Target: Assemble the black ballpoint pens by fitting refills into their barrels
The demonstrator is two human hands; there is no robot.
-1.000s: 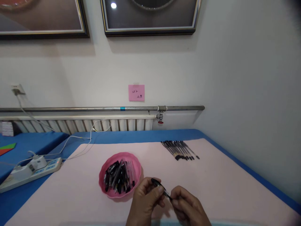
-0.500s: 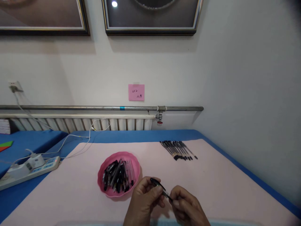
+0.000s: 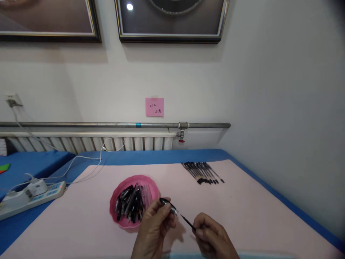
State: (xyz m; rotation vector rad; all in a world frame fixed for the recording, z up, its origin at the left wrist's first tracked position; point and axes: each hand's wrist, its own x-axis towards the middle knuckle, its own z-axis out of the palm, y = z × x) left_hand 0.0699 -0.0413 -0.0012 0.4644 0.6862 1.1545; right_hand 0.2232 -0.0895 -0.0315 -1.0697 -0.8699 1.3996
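Observation:
My left hand (image 3: pixel 157 219) pinches a pen cap (image 3: pixel 169 207), glossy black with a clear, silvery open end that faces right. Between the thumb and fingers of my right hand (image 3: pixel 208 232) is a slim black pen (image 3: pixel 188 222), its fine tip pointing up and left at the cap. A small gap separates tip and cap. The rest of the pen is hidden inside my right hand. Just left of my left hand, a pink scalloped bowl (image 3: pixel 113 212) holds a heap of black caps and clear pen parts.
Several black pens (image 3: pixel 202 172) lie side by side at the back right of the pink sheet (image 3: pixel 250 212). A white power strip (image 3: pixel 35 199) with plugged-in adapters and cables lies at left on the blue table cover (image 3: pixel 151 155). Behind are a radiator (image 3: pixel 137 143) and a pipe.
The pen tip has come out of the cap, leaving a gap between them. My left hand has moved left and slightly up with the cap. The view has shifted slightly.

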